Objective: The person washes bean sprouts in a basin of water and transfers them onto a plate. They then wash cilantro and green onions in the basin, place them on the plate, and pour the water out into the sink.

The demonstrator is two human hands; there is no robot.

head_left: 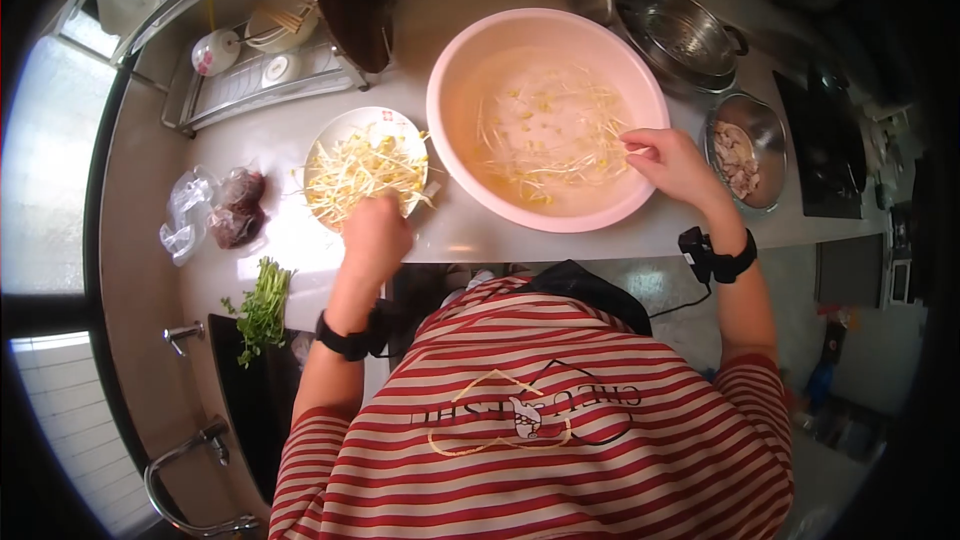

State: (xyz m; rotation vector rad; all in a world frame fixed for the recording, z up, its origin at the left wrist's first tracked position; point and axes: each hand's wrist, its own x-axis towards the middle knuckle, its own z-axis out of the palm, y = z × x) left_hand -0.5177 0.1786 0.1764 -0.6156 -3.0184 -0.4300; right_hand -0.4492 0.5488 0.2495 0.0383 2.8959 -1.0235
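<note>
our right hand (664,158) is pinched narrow over the pink basin (452,105); our left hand (376,230), grip hidden, meets sprouts (362,168) on the plate (385,116).

Pink basin (645,208), red-and-cream striped shirt (560,365), yellow-and-white sprouts (365,170).

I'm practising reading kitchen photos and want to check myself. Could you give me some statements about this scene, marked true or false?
1. The left hand is at the plate of bean sprouts. True.
2. The pink basin stands to the left of the plate. False: the basin is to its right.
3. The person wears a black band on each wrist. True.
4. The leafy greens are in the basin. False: the greens lie outside it, farther left than the plate.
5. A metal bowl right of the basin holds pale pieces of food. True.
</note>
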